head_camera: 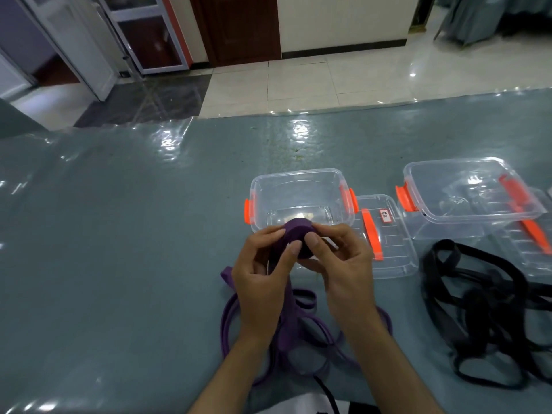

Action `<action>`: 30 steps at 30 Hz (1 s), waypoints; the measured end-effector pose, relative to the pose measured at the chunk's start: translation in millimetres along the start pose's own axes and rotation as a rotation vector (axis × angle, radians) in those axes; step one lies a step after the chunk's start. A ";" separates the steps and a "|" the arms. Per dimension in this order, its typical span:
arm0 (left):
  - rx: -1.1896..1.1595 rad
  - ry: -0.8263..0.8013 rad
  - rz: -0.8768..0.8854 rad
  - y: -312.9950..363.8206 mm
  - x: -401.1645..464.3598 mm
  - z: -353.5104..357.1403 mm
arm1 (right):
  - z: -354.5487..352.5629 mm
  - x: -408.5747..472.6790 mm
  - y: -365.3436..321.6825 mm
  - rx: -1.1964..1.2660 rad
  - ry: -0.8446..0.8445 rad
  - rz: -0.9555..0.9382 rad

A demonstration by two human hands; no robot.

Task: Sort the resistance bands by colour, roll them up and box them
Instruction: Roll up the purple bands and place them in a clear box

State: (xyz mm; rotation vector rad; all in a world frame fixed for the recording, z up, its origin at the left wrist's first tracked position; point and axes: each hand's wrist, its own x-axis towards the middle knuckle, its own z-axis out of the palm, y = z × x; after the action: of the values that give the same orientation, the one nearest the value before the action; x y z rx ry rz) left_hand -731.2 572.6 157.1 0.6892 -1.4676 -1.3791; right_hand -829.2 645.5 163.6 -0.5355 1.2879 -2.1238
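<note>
A purple resistance band roll (296,234) is held just above the table in front of a clear box. My left hand (263,276) grips its left side, thumb on the front face. My right hand (343,264) pinches its right side, thumb on the roll. The unrolled tail hangs down between my hands to a heap of purple bands (301,333) on the table under my wrists. A clear box with orange latches (298,198) stands open right behind the roll. A tangle of black bands (484,312) lies at the right.
A clear lid with an orange handle and a small label (385,234) lies right of the box. A second clear box (469,195) sits on another lid (528,243) at the far right. The table has a glossy teal cover (119,234). Tiled floor and doors lie beyond.
</note>
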 end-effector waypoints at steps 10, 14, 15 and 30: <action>0.062 -0.233 0.019 0.1 16.3 -13.9 | -19.1 9.7 -6.4 -0.168 -0.040 -0.103; 0.148 -0.449 -0.023 7.1 29.1 -19.8 | -16.9 4.6 -2.7 -0.099 0.030 -0.106; 0.163 -0.482 -0.017 7.3 33.9 -23.5 | -18.5 4.3 -0.9 -0.107 0.016 -0.099; 0.240 -0.347 -0.048 0.6 21.1 -29.6 | -40.1 21.8 -11.4 -0.670 -0.306 -0.385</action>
State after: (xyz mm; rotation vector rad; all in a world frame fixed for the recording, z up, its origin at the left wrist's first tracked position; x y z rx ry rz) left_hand -712.0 541.8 160.0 0.6599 -1.9255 -1.4228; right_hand -872.9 661.2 156.5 -1.4240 1.8070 -1.7406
